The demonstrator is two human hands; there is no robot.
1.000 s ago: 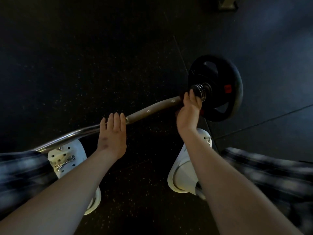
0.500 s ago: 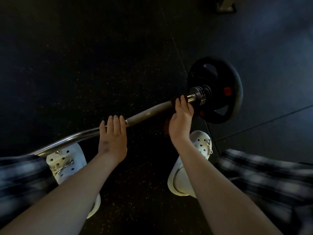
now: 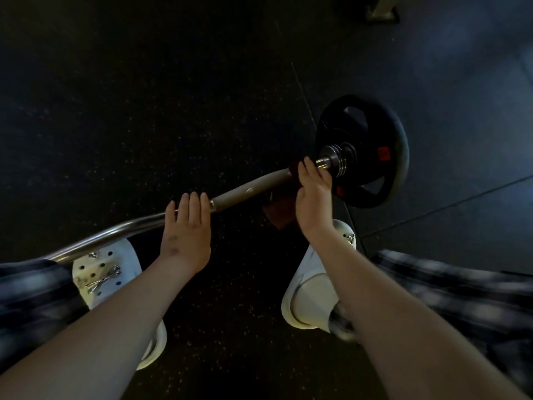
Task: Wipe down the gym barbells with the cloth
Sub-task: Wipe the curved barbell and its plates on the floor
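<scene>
Curl barbell (image 3: pixel 248 189) runs diag. from lower left up to the right, above the dark speckled rubber floor (image 3: pixel 173 111). The person's left hand (image 3: pixel 186 226) is on top of it where the chrome section meets the grey grip sleeve, w/ fingers hooked over the bar; thumb not visible. Right hand (image 3: pixel 314 194) is further along, just short of the steel collar (image 3: pixel 336 162), fingers clenched round a dark red cloth (image 3: pixel 281 212) wrapped on the bar. The cloth's loose end hangs under the bar, just left of the wrist. Past the collar sits a black weight plate (image 3: pixel 363 128) w/ a red label; can't tell if it touches the floor. Below: two white clogs (image 3: pixel 101 272), one under each forearm, and blurred plaid trouser legs (image 3: pixel 461 298) at both edges.
</scene>
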